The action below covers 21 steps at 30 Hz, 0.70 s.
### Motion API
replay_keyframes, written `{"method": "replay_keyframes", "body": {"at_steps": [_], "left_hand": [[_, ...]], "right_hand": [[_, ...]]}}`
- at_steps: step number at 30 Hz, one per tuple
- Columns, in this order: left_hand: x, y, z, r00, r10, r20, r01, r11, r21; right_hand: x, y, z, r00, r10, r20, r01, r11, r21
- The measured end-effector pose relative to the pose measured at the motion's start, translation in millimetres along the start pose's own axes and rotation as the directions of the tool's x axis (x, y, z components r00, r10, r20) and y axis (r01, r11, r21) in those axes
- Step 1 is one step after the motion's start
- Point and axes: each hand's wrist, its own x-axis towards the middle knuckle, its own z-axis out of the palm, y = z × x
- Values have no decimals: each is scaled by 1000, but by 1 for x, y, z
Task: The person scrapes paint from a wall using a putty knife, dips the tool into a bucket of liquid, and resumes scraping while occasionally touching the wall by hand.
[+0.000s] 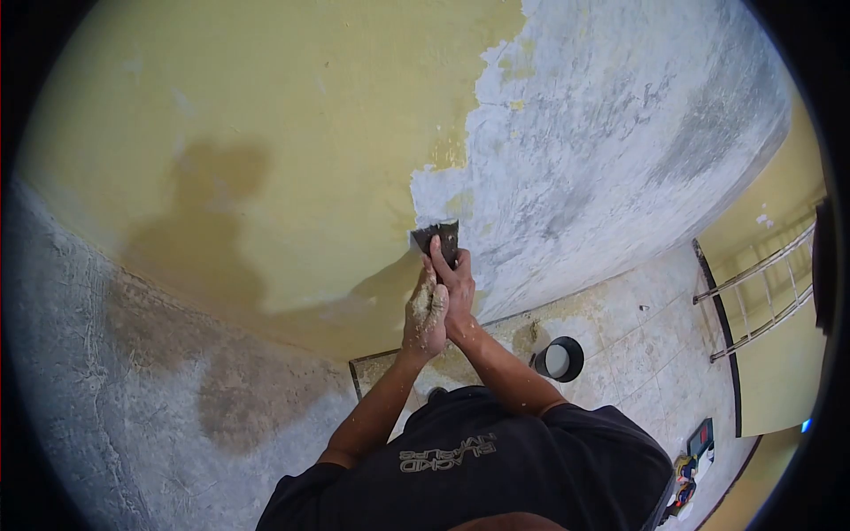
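My right hand (455,285) grips a dark, wide-bladed scraper (440,237), with a finger laid along the blade. The blade's edge meets the wall where yellow paint (354,133) borders a bare, whitish-grey patch (567,159). Close against the right hand and wrist is my left hand (425,317), its fingers reaching up toward the scraper. Pale paint flakes cover its palm and thumb. The scraper's handle is hidden by the hands.
A dark bucket (560,359) with greyish-white contents stands on the dusty tiled floor (637,327). To the right, a metal ladder (766,292) leans by the wall. Several small items (686,473) lie at lower right. Rough grey wall (142,398) is on the left.
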Motion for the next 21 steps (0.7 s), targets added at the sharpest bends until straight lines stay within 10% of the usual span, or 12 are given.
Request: {"method": "replay_keyframes", "body": {"at_steps": [8,12,16,18,21], "left_hand": [[-4,8,-7,998,69,-8,-64,965,255],[8,27,-18,971,-237,39,240,963,-119],[-6,11,-8,991,118,-57,-87,919,384],[3,31,-11,991,-114,-75,110,992,-53],[6,40,-14,990,-132,-43,127,986,-105]], "right_hand": [[-1,1,7,999,47,22,-47,999,1],[13,-17,4,999,-25,-27,26,999,37],[-3,-7,3,984,134,115,-125,989,-82],[11,-18,5,999,-13,-37,13,1000,-4],[13,-24,0,1000,17,-12,-18,1000,-23]]}}
